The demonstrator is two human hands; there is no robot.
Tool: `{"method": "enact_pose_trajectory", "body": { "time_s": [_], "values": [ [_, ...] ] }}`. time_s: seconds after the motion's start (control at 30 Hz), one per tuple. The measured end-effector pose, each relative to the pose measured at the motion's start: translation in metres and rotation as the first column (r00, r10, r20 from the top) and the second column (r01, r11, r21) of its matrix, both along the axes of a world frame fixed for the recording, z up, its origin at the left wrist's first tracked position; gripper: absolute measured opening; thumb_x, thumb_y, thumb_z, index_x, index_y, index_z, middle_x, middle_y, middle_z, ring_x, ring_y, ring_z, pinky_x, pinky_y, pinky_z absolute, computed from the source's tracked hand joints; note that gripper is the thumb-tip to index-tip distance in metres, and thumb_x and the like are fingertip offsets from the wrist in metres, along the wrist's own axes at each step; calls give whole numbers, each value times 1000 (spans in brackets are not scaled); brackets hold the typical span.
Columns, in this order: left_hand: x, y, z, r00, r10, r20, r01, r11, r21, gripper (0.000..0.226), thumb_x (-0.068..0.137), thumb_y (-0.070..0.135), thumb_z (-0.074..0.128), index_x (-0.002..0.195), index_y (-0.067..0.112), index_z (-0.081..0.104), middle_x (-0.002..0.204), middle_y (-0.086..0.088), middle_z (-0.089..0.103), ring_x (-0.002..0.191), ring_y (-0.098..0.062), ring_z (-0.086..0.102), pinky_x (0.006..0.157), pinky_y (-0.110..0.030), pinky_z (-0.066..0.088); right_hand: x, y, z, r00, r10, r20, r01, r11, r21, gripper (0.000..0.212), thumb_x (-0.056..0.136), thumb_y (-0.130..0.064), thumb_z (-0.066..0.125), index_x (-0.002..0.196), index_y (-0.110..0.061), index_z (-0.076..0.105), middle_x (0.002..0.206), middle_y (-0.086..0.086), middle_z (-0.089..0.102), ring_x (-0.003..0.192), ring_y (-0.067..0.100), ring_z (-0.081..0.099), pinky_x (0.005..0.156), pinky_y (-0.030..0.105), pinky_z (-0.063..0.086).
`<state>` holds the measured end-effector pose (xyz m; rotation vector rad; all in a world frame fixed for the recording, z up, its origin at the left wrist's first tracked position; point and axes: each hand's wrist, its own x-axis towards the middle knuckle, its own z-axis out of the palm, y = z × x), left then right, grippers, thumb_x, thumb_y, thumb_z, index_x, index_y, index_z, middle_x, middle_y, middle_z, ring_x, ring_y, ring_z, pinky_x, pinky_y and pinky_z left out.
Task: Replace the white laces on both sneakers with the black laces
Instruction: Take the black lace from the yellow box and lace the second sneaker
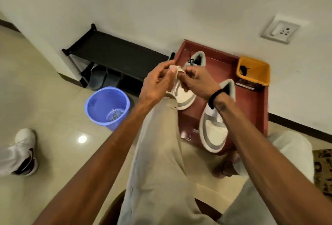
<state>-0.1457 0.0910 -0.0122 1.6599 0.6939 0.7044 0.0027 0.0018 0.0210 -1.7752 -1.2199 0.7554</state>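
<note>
Two white and grey sneakers stand on a low red table point(249, 99). The left sneaker point(185, 97) has a bit of black lace point(191, 61) at its collar. The right sneaker point(213, 131) lies nearer to me, partly under my right forearm. Above the left sneaker my left hand point(158, 82) and my right hand point(195, 81) meet, and both pinch a small bundle of white lace point(175, 69) between their fingertips. Inside a yellow basket point(253, 72) at the table's far right corner lies a dark bundle that looks like black lace point(243, 70).
A blue bucket point(107, 106) with some clear scrap inside stands on the tiled floor left of the table. Behind it a black shoe rack point(115, 52) lines the wall. Another person's white shoe point(25, 153) is at far left. My knees in light trousers point(158, 153) fill the foreground.
</note>
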Motion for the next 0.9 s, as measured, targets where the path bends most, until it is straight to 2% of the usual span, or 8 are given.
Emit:
{"method": "enact_pose_trajectory", "body": {
  "time_s": [0.1,0.23,0.3,0.43,0.53,0.63,0.7,0.9],
  "values": [
    [-26,28,11,999,28,44,-17,974,-228,37,101,56,55,125,31,68,108,5,75,103,-14,74,86,-42,63,-29,48,6,992,120,-28,-119,992,30,17,102,-15,61,98,-2,71,81,6,72,71,17,72,69,32,61],
    [-70,71,-5,989,149,1,-144,960,-242,28,104,35,60,111,10,70,82,-2,70,75,-14,71,66,-33,61,-73,113,-17,974,218,68,-215,976,-43,7,92,0,63,94,1,70,86,15,74,77,27,75,71,44,63],
    [-97,94,-23,977,201,-76,-214,946,-245,21,103,26,63,111,8,70,83,-6,70,73,-18,69,68,-35,61,-96,145,-36,962,250,114,-236,964,-121,13,88,-2,65,82,-12,69,79,7,71,71,22,74,69,44,63],
    [-146,128,-59,947,246,-205,-291,930,-227,19,101,14,65,116,3,69,91,-14,71,69,-9,71,66,-26,60,-135,193,-74,934,313,175,-267,933,-243,9,87,-10,69,88,-18,72,77,2,71,67,13,69,60,23,56],
    [-173,153,-89,893,294,-340,-353,928,-124,22,98,13,68,118,7,71,98,-14,73,76,-14,68,68,-27,57,-156,220,-100,926,349,143,-292,903,-314,18,85,-7,70,100,-15,74,84,2,72,71,13,69,60,20,52],
    [-188,172,-115,844,329,-422,-380,924,-39,31,95,13,64,126,12,71,114,-12,73,91,-16,66,80,-39,60,-172,241,-123,882,440,171,-342,845,-411,40,86,-11,71,125,-19,68,117,3,68,107,15,66,83,25,54],
    [-192,177,-121,830,332,-449,-385,923,-28,34,98,13,60,130,16,69,122,-10,71,100,-16,67,80,-37,59,-175,249,-131,862,461,209,-336,830,-446,46,87,-10,67,132,-23,64,130,5,65,117,19,64,94,30,55],
    [-182,177,-113,847,297,-440,-334,942,-7,30,100,14,62,130,14,68,116,-8,74,101,-23,71,77,-34,58,-163,248,-130,885,421,200,-309,851,-425,41,87,-8,67,127,-19,67,129,7,67,117,20,65,92,28,55]
  ]
}}
